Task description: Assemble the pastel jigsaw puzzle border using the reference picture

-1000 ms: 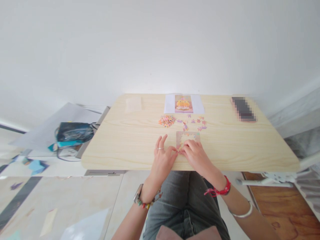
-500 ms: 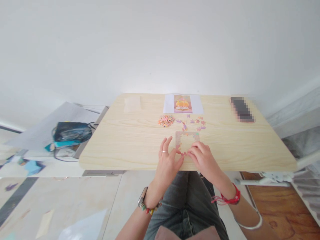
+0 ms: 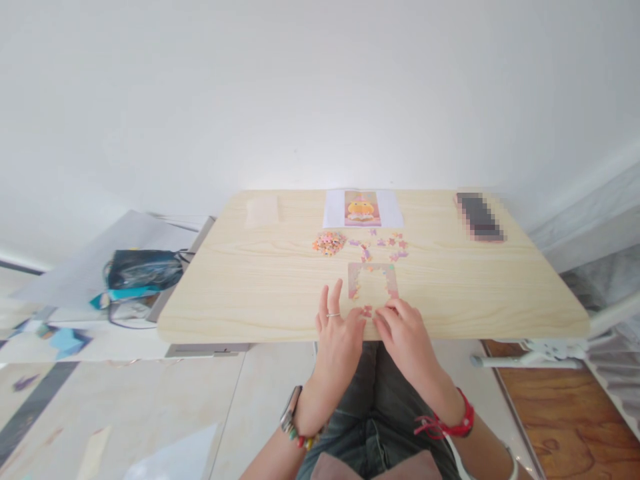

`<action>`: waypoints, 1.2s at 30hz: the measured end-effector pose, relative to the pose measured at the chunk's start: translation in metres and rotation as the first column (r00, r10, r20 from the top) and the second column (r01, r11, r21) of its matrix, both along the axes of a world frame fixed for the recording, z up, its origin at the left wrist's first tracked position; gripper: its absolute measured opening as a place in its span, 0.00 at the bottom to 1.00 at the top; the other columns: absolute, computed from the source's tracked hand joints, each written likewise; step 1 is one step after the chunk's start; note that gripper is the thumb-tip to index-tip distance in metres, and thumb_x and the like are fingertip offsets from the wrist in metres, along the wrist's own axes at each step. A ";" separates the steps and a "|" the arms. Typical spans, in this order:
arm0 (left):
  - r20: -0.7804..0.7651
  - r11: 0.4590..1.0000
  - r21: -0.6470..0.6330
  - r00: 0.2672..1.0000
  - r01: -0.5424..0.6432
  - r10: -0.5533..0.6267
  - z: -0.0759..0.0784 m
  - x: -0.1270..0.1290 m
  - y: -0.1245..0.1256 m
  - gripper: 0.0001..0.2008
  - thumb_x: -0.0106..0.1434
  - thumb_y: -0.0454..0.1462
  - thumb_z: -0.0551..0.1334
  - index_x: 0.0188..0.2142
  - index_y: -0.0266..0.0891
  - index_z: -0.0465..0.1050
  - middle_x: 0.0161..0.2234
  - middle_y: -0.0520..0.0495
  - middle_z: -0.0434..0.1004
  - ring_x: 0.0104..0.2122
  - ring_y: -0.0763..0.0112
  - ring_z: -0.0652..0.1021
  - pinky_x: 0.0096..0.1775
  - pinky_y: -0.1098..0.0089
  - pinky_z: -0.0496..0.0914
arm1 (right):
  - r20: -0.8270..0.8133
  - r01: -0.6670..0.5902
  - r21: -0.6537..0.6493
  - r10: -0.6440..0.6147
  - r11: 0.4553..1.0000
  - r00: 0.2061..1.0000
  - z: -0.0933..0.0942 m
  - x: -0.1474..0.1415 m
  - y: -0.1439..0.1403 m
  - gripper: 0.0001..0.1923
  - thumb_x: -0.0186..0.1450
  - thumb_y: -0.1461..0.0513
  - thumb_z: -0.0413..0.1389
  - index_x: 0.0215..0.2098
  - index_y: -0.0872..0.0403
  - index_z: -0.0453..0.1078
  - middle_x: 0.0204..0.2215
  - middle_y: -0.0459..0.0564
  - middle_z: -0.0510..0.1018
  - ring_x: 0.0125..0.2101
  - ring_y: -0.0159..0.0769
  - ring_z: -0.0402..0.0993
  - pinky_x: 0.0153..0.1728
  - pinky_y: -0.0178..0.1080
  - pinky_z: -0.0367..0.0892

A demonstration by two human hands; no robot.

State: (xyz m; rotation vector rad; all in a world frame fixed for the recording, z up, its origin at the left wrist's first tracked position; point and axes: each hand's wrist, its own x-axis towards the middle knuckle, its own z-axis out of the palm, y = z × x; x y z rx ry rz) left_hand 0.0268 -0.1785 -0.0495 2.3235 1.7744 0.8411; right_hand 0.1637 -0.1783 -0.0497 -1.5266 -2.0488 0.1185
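Note:
A small joined strip of pink jigsaw puzzle pieces [image 3: 367,311] lies near the table's front edge, between my two hands. My left hand [image 3: 340,340] pinches its left end with thumb and forefinger, the other fingers raised. The fingertips of my right hand [image 3: 404,328] are closed together at the strip's right end, partly hiding it. Just beyond is a partly assembled puzzle border [image 3: 353,272], with a top and two sides around bare wood. Several loose purple and pink puzzle pieces [image 3: 395,256] are scattered behind it, beside a heap of mixed pieces [image 3: 329,243].
A paper with a printed picture [image 3: 363,209] of a yellow character lies at the table's back. A pixelated phone [image 3: 480,217] rests at the back right, a pale translucent sheet [image 3: 263,212] at the back left. Left of the table [image 3: 240,293] sits a dark bag [image 3: 145,269].
Both hands have drawn slightly toward me, and the pink strip now sits apart from the border's lower ends. The view has shifted a little.

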 end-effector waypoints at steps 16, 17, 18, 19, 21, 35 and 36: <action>0.035 0.996 0.025 0.995 0.091 -0.092 -0.001 -0.009 0.008 0.11 0.61 0.28 0.52 0.38 0.39 0.71 0.60 0.39 0.47 0.61 0.48 0.50 0.51 0.44 0.62 | 0.071 0.101 0.062 -0.105 0.993 0.992 -0.004 -0.008 -0.005 0.08 0.64 0.63 0.51 0.30 0.54 0.71 0.30 0.51 0.71 0.33 0.38 0.67 0.35 0.41 0.59; 0.036 0.994 0.017 0.994 0.106 -0.107 -0.001 -0.008 0.009 0.11 0.61 0.28 0.53 0.37 0.39 0.71 0.60 0.39 0.47 0.61 0.48 0.50 0.51 0.44 0.62 | 0.066 0.080 0.063 -0.084 0.995 0.994 -0.004 -0.006 -0.004 0.08 0.64 0.63 0.50 0.30 0.54 0.71 0.30 0.51 0.71 0.33 0.38 0.67 0.36 0.41 0.60; 0.038 0.993 0.011 0.992 0.118 -0.119 -0.001 -0.008 0.010 0.10 0.61 0.28 0.53 0.36 0.39 0.71 0.60 0.39 0.47 0.61 0.48 0.49 0.52 0.44 0.61 | 0.067 0.052 0.063 -0.057 0.997 0.996 -0.004 -0.003 -0.002 0.09 0.64 0.64 0.50 0.30 0.55 0.70 0.30 0.51 0.71 0.34 0.38 0.67 0.36 0.41 0.60; 0.043 0.992 0.008 0.991 0.127 -0.127 -0.001 -0.006 0.010 0.10 0.61 0.28 0.53 0.35 0.39 0.72 0.60 0.39 0.47 0.61 0.48 0.49 0.52 0.44 0.61 | 0.072 0.020 0.064 -0.024 0.998 0.997 -0.004 0.000 0.000 0.09 0.65 0.64 0.49 0.30 0.55 0.70 0.30 0.52 0.70 0.34 0.38 0.68 0.36 0.41 0.60; 0.056 0.990 0.010 0.988 0.142 -0.142 -0.002 -0.003 0.010 0.10 0.61 0.29 0.53 0.34 0.38 0.72 0.60 0.40 0.47 0.61 0.48 0.49 0.52 0.44 0.61 | 0.096 -0.054 0.068 0.048 0.996 0.994 -0.002 0.012 0.003 0.10 0.65 0.63 0.48 0.31 0.56 0.69 0.31 0.53 0.70 0.35 0.38 0.68 0.36 0.41 0.61; 0.029 0.978 0.007 0.978 0.207 -0.207 -0.003 0.028 0.016 0.16 0.59 0.27 0.55 0.45 0.42 0.71 0.60 0.39 0.47 0.61 0.48 0.49 0.53 0.48 0.61 | 0.240 -0.272 0.018 0.260 0.962 0.936 0.006 0.067 0.033 0.09 0.66 0.62 0.48 0.40 0.56 0.68 0.33 0.51 0.71 0.36 0.36 0.68 0.38 0.40 0.60; 0.023 0.979 0.004 0.979 0.204 -0.204 -0.003 0.028 0.016 0.17 0.59 0.27 0.55 0.46 0.43 0.70 0.60 0.39 0.48 0.61 0.48 0.49 0.53 0.48 0.61 | 0.239 -0.270 0.017 0.258 0.963 0.936 0.006 0.067 0.032 0.09 0.66 0.63 0.48 0.40 0.56 0.68 0.33 0.51 0.71 0.36 0.36 0.68 0.38 0.40 0.60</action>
